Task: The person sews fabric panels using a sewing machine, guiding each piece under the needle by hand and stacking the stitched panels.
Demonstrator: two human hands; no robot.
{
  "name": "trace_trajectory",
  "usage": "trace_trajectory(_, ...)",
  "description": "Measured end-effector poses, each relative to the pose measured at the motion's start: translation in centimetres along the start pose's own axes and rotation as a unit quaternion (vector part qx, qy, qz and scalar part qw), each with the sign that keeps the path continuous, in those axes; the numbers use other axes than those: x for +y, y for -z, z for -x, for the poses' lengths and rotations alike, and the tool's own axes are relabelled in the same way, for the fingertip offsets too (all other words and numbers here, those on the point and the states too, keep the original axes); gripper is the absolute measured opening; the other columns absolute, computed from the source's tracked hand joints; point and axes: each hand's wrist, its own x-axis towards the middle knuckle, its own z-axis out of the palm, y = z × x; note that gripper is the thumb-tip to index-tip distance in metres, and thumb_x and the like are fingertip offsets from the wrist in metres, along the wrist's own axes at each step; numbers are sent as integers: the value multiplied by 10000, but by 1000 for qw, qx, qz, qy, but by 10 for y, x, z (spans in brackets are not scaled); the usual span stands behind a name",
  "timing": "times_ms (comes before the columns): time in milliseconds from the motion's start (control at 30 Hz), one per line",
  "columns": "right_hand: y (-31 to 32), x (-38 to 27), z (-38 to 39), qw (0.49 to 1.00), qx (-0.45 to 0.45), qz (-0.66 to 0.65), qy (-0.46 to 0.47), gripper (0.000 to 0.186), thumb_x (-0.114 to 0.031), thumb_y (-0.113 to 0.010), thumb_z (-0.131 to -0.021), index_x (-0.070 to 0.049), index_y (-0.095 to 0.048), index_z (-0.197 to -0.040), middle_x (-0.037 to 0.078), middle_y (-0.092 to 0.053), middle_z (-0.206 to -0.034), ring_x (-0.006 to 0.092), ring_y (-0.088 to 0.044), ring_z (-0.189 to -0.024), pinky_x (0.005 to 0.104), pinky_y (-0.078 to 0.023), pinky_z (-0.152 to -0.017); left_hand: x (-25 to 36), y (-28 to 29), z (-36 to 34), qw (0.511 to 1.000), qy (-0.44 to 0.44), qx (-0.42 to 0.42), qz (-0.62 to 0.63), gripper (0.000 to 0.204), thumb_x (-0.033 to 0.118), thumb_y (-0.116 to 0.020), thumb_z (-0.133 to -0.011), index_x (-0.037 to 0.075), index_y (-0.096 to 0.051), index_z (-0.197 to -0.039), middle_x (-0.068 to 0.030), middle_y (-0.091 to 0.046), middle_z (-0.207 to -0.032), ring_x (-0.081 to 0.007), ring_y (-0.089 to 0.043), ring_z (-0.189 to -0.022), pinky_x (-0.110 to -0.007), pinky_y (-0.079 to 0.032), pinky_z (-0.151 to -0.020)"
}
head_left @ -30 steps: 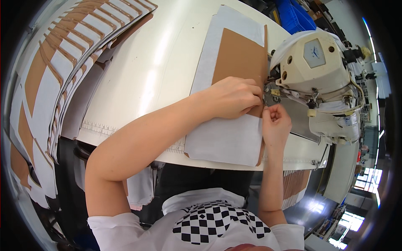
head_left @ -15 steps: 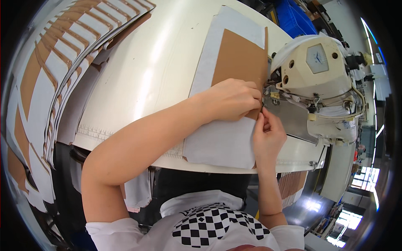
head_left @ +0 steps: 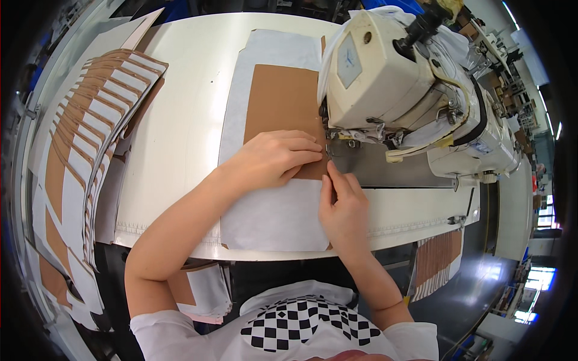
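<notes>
While hands (head_left: pixel 274 157) (head_left: pixel 343 207) press panel (head_left: pixel 280 105), machine (head_left: pixel 391 78)

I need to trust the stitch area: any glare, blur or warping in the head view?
Head view: sharp at both hands; mild sheen on the white table; fisheye bends the table edge; bright window glare far right; dark vignette at the rim.

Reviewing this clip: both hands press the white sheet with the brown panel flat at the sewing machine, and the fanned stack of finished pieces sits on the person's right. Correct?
Not quite. The fanned stack lies on the person's left, as the head view shows. The rest holds: the left hand and right hand press the white sheet with its brown panel flat at the sewing machine.
</notes>
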Motion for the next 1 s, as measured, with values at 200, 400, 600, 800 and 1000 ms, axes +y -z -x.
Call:
trace_trajectory(200, -1, -1, 1, 1000, 3, 4, 7, 256, -77, -604, -876, -4, -653, -1117, 94, -608, -802, 250, -639, -603, 335, -525, -540, -6, 8, -5, 999, -20, -25, 18, 340, -51, -631, -702, 37, -697, -1024, -62, -689, -1085, -259, -632, -1061, -358, -538, -868)
trace_trajectory(400, -4, 8, -1, 999, -6, -48, -18, 284, -86, -610, -863, -8, -644, -1134, 93, -645, -778, 258, -646, -596, 343, -538, -544, 4, 4, -4, 1000, -11, -23, -15, 358, -74, -618, -694, 34, -699, -1025, -79, -683, -1096, -262, -627, -1076, -360, -536, -898)
trace_trajectory(600, -4, 8, 1, 1000, 8, -11, 5, 292, -102, -598, -866, -15, -633, -1142, 110, -662, -788, 265, -659, -609, 355, -545, -540, 14, 1, -5, 999, 22, -12, -31, 393, -82, -613, -671, 36, -700, -1035, -83, -682, -1088, -262, -627, -1074, -359, -530, -916)
trace_trajectory(800, -1, 8, -3, 1000, -11, 6, 0, 302, -93, -596, -854, -9, -630, -1143, 123, -659, -820, 277, -659, -620, 365, -543, -543, 17, -2, -11, 998, 13, 4, -56, 352, -73, -624, -671, 20, -688, -1005, -109, -673, -1045, -287, -621, -1054, -368, -525, -923)
trace_trajectory(1000, 1, 7, -10, 1000, 2, -11, -5, 247, -104, -587, -881, -2, -633, -1101, 130, -647, -832, 296, -661, -660, 365, -547, -582, 17, -2, -15, 996, 19, -14, -85, 320, -25, -632, -708, 8, -669, -1024, -93, -664, -1114, -243, -606, -1088, -358, -486, -989)
